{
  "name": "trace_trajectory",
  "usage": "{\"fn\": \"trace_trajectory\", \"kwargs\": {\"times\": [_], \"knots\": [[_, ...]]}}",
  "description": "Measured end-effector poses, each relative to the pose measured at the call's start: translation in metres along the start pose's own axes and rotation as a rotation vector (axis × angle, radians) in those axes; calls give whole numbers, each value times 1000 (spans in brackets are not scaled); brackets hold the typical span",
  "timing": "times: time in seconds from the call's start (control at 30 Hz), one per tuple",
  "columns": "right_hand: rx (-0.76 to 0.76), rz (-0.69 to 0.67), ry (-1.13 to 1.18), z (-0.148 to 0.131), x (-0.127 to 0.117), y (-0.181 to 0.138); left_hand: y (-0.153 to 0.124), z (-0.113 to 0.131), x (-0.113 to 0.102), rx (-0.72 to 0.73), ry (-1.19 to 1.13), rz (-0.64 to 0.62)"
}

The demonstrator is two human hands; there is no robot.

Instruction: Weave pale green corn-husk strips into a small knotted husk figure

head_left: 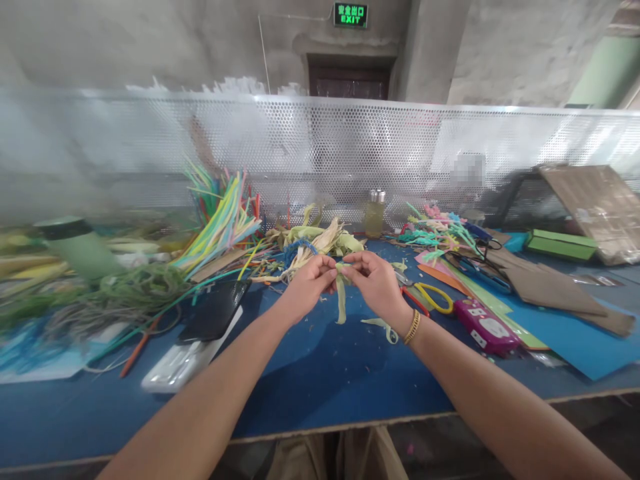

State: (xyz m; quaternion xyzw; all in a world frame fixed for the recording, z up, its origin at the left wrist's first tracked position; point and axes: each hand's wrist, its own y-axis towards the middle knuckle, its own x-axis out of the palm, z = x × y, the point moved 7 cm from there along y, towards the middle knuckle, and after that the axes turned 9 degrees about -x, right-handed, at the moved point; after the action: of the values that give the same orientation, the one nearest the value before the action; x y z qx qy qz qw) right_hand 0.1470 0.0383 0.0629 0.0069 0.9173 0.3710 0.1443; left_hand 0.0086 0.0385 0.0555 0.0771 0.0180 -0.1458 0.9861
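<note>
A pale green strip of what looks like corn husk (341, 300) hangs down between my two hands, above the blue tabletop. My left hand (314, 280) pinches it with thumb and fingertips from the left. From the right, my right hand (370, 277) grips the same strip near its top, a gold bracelet at that wrist. My fingers hide the strip's upper part. Just behind my hands lies a heap of dried husks (325, 239) with a blue cord bundle (299, 249). Another husk scrap (381, 328) rests beneath my right wrist.
Yellow-and-red scissors (434, 299) and a magenta case (486, 327) lie to the right, near coloured paper (560, 337). At left are a black phone-like object (214, 312), colourful pipe cleaners (225, 223) and a green bottle (80, 250). A perforated metal screen (400, 153) closes the back.
</note>
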Motion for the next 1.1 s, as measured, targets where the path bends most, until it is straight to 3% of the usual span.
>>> {"fn": "trace_trajectory", "kwargs": {"times": [0.33,0.57,0.83,1.1], "knots": [[-18,-86,-72,-4,3,-1,-2,1,-2,-9,79,-22],[-159,-34,-156,-20,-6,3,-4,-2,-3,-93,-30,-5],[-36,-78,-47,-14,1,0,-5,-12,0,-255,-115,-64],[-47,-40,-45,-19,-2,0,-5,-11,-1,-269,-95,-127]]}}
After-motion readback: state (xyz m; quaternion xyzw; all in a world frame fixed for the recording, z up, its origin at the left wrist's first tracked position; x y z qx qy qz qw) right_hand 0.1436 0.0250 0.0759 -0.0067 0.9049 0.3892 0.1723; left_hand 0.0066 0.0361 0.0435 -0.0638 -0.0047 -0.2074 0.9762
